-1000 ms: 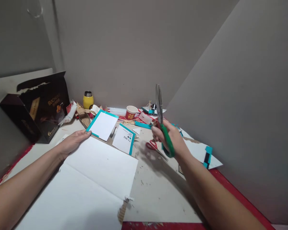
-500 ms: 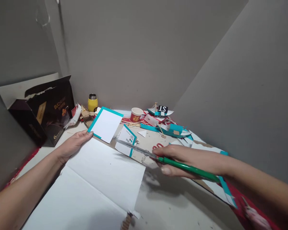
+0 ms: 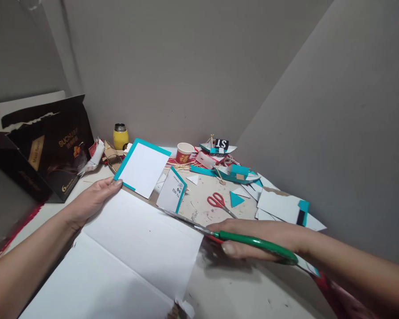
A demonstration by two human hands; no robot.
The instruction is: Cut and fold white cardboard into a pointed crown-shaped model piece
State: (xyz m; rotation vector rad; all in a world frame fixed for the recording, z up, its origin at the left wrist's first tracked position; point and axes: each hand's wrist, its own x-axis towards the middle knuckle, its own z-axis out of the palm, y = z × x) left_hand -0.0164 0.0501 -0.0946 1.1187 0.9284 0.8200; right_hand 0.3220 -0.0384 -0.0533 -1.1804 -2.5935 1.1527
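Note:
My left hand (image 3: 98, 195) pinches the far left edge of a large folded sheet of white cardboard (image 3: 133, 239), its thumb at the corner of a teal-bordered white card (image 3: 146, 168). I cannot tell whether the card is part of the sheet or lies against it. My right hand (image 3: 249, 237) is closed around green-handled scissors (image 3: 259, 244). Their blades point left along the sheet's far edge and look nearly together. Just beyond the blades is a printed white piece with teal edges (image 3: 170, 191). The fingers under the cardboard are hidden.
Red-handled scissors (image 3: 217, 201) and a teal triangle (image 3: 236, 199) lie on the table. Behind are a paper cup (image 3: 185, 153), a yellow bottle (image 3: 120, 138) and small model boats (image 3: 237, 173). A dark box (image 3: 43, 150) stands left; cardboard scraps (image 3: 279, 206) lie right.
The green-handled scissors have come down and nearer, from above the printed piece to the sheet's far edge. The red-handled scissors and teal triangle are now uncovered. My left hand keeps its hold.

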